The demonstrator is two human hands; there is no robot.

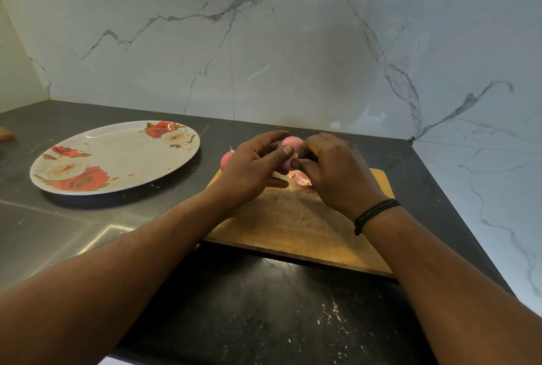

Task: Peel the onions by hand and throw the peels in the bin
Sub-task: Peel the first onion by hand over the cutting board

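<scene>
— Where's the onion [291, 143]?
— Above the far end of the cutting board [296, 226], gripped by the left hand [254, 169]; the right hand [331, 172] pinches at its underside, probably peel.
— Anything else?
— A second onion [226, 158] past the board's far-left corner, peels [302, 178] on the board.

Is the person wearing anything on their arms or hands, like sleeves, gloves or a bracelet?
No sleeves and no gloves show: both forearms are bare. The right hand has a thin black braided band round its wrist, in two or three strands. The left hand wears nothing, and no rings or watch show.
</scene>
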